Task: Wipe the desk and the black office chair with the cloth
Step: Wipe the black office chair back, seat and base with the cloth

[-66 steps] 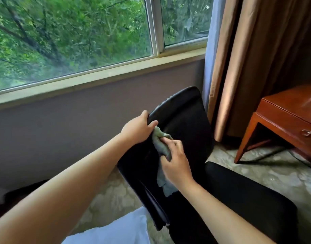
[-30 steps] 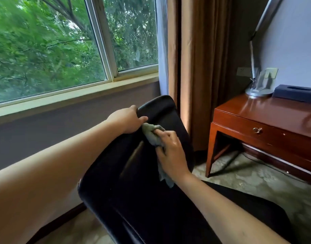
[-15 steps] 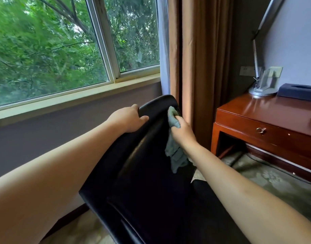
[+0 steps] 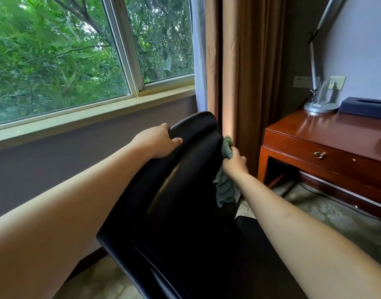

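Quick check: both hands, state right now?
Left hand: grips the chair back top edge.
Right hand: grips the cloth against its side edge.

One head-worn view looks forward and down, close over the chair [image 4: 185, 201].

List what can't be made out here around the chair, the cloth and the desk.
Head view, the only one:
- Chair backrest: its far side faces away; base below the frame edge.
- Cloth: the middle is hidden in the right hand.
- Left hand: fingertips hidden over the backrest's top edge.
- Desk: right part cut off by the frame edge.
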`<state>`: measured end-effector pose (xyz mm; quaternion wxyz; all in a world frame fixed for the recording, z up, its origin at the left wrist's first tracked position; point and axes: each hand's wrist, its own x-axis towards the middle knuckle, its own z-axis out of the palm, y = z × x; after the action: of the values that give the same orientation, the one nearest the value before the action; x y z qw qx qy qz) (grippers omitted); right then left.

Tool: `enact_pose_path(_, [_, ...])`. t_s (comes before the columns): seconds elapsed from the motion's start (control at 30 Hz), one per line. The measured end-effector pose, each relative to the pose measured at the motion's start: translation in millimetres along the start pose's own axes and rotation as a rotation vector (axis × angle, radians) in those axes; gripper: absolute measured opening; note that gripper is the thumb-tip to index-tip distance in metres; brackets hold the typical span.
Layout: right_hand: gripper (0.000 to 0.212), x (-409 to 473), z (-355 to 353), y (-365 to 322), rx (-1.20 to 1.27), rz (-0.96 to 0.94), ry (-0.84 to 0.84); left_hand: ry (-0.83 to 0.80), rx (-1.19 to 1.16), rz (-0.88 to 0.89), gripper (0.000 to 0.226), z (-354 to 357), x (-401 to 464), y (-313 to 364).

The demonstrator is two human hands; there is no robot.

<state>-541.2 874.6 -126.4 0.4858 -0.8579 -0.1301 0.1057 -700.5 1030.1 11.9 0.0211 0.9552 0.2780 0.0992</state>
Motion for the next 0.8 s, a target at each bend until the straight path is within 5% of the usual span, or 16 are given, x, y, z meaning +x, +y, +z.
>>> enact_pose_path(0.4, [0.062, 24.9, -0.7, -40.6, -0.062, -0.248, 0.057, -0.003, -0.016, 0.007, 0.054, 3.6, 6.0, -3.8])
enact_pose_path(0.67, [0.064, -4.4, 29.9, 95.9, 0.067, 0.173, 0.016, -0.005, -0.007, 0.0, 0.055, 3.2, 7.5, -1.9])
enact_pose_path(0.8, [0.054, -87.9, 77.6, 166.3, 0.347, 0.417, -0.165, -0.004, -0.018, 0.015, 0.054, 1.2, 5.9, 0.0])
